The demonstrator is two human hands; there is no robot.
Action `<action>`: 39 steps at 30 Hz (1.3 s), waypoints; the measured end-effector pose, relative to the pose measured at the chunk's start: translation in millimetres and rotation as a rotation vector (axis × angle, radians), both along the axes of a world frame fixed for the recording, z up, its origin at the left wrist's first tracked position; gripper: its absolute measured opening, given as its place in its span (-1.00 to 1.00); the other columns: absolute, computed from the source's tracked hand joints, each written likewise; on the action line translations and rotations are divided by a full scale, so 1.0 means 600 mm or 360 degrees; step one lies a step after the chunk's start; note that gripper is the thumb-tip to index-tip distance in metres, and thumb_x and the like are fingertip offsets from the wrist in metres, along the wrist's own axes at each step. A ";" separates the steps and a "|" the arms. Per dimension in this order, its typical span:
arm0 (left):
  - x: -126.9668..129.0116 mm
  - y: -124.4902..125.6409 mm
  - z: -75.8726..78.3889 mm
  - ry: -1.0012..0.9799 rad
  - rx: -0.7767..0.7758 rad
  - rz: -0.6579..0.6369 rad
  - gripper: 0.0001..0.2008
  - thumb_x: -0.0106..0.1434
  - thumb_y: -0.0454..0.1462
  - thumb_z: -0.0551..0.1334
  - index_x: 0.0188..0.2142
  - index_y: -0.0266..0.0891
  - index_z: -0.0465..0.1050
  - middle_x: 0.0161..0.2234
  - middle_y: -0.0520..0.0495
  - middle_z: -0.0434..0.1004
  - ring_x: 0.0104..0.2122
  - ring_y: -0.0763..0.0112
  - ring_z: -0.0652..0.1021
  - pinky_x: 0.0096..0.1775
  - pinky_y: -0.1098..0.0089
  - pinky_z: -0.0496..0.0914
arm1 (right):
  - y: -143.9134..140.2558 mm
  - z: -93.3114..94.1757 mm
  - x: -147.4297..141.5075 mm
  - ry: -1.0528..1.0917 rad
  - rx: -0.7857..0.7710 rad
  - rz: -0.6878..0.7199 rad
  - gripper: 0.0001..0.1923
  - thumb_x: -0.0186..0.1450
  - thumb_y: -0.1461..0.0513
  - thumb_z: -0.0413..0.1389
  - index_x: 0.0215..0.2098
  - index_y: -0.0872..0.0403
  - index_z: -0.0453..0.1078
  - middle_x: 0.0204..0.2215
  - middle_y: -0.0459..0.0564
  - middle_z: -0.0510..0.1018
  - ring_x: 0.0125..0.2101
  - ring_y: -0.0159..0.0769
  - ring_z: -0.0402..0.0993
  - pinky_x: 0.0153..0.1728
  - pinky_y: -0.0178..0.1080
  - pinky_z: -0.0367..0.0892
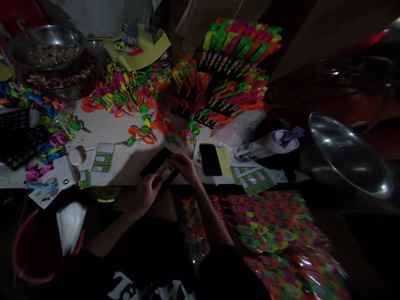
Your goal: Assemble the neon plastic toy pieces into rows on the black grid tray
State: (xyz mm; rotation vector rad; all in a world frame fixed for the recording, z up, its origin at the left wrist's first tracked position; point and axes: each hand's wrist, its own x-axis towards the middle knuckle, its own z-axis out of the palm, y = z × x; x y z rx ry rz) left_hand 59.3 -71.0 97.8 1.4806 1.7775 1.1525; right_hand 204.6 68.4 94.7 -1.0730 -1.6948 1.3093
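Plainly, with both hands, left hand [148, 192] and right hand [185, 165], closed on the dark card [159, 166] at the counter [125, 160] edge, a loose grip could, I judge, drop it off.

Counter [131, 160], pale-topped and dimly lit, seen from above. At its near edge lies a black tray [158, 164], set at a slant, with a dark phone [210, 159] just to its right on a yellow sheet [223, 160]. Green-printed cards [103, 161] lie left of the tray; more green-printed sheets [253, 179] lie at the right near edge. A clear bottle [265, 146] rests on its side near the phone. Loose bright plastic scissors [131, 93] are heaped across the far middle; racks of carded scissors [231, 71] rise behind them to the right. A metal bowl [46, 54] stands at the far left corner, and a black grid tray [18, 137] sits at the left edge.
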 end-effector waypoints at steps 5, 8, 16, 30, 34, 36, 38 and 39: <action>0.000 0.009 -0.013 0.0183 0.0095 0.0003 -0.82 0.32 -0.32 0.20 -0.10 -0.18 0.49 -0.14 -0.08 0.58 -0.09 0.27 0.52 0.02 0.24 0.38 | 0.008 -0.018 -0.003 -0.0028 0.0021 -0.0001 -0.57 0.13 -0.08 0.21 -0.25 0.08 0.45 -0.42 -0.07 0.52 -0.40 -0.39 0.42 -0.35 -0.33 0.37; -0.001 0.014 -0.015 0.0232 0.0079 0.0046 -0.85 0.31 -0.32 0.21 -0.14 -0.21 0.51 -0.19 -0.09 0.59 -0.14 0.26 0.53 -0.03 0.24 0.40 | 0.012 -0.031 -0.008 -0.0138 0.0108 0.0014 -0.59 0.17 -0.07 0.18 -0.23 0.08 0.45 -0.40 -0.05 0.50 -0.39 -0.38 0.42 -0.32 -0.30 0.37; -0.004 0.031 -0.018 0.0320 -0.0054 0.0089 -0.85 0.31 -0.31 0.22 -0.15 -0.22 0.54 -0.21 -0.10 0.61 -0.18 0.25 0.53 -0.08 0.25 0.41 | 0.017 -0.039 -0.013 -0.0241 0.0252 -0.0013 -0.64 0.22 -0.03 0.14 -0.24 0.08 0.48 -0.38 -0.02 0.48 -0.36 -0.36 0.40 -0.28 -0.28 0.36; -0.006 0.032 -0.024 0.0353 -0.0070 0.0094 -0.84 0.31 -0.31 0.21 -0.15 -0.22 0.53 -0.20 -0.12 0.60 -0.18 0.24 0.55 -0.07 0.24 0.41 | 0.014 -0.044 -0.020 -0.0322 0.0364 0.0007 -0.66 0.28 -0.01 0.08 -0.26 0.09 0.47 -0.31 0.02 0.50 -0.30 -0.32 0.42 -0.22 -0.26 0.38; -0.008 0.036 -0.024 0.0330 -0.0128 0.0085 -0.85 0.30 -0.33 0.22 -0.16 -0.22 0.53 -0.19 -0.14 0.59 -0.17 0.22 0.54 -0.08 0.25 0.41 | 0.009 -0.049 -0.021 -0.0413 0.0463 0.0047 -0.72 0.33 0.06 0.03 -0.23 0.07 0.46 -0.27 0.04 0.49 -0.27 -0.30 0.42 -0.19 -0.26 0.37; -0.010 0.036 -0.022 0.0362 -0.0150 0.0075 -0.86 0.30 -0.34 0.22 -0.17 -0.23 0.53 -0.20 -0.14 0.59 -0.17 0.22 0.54 -0.08 0.25 0.40 | 0.004 -0.050 -0.022 -0.0529 0.0559 0.0058 -0.74 0.36 0.10 -0.01 -0.21 0.05 0.45 -0.22 0.06 0.48 -0.20 -0.26 0.41 -0.13 -0.22 0.36; -0.010 0.034 -0.017 0.0446 -0.0175 0.0039 -0.87 0.30 -0.33 0.21 -0.19 -0.23 0.53 -0.23 -0.14 0.59 -0.18 0.20 0.53 -0.09 0.24 0.40 | -0.001 -0.049 -0.021 -0.0679 0.0678 0.0016 -0.76 0.37 0.14 -0.01 -0.18 0.04 0.46 -0.17 0.09 0.47 -0.12 -0.20 0.38 -0.05 -0.16 0.33; -0.010 0.033 -0.014 0.0514 -0.0178 0.0016 -0.87 0.30 -0.33 0.21 -0.20 -0.24 0.53 -0.25 -0.14 0.58 -0.18 0.19 0.53 -0.09 0.23 0.40 | -0.002 -0.049 -0.020 -0.0750 0.0731 -0.0023 -0.77 0.36 0.14 0.01 -0.16 0.03 0.46 -0.14 0.10 0.46 -0.09 -0.16 0.36 -0.02 -0.12 0.31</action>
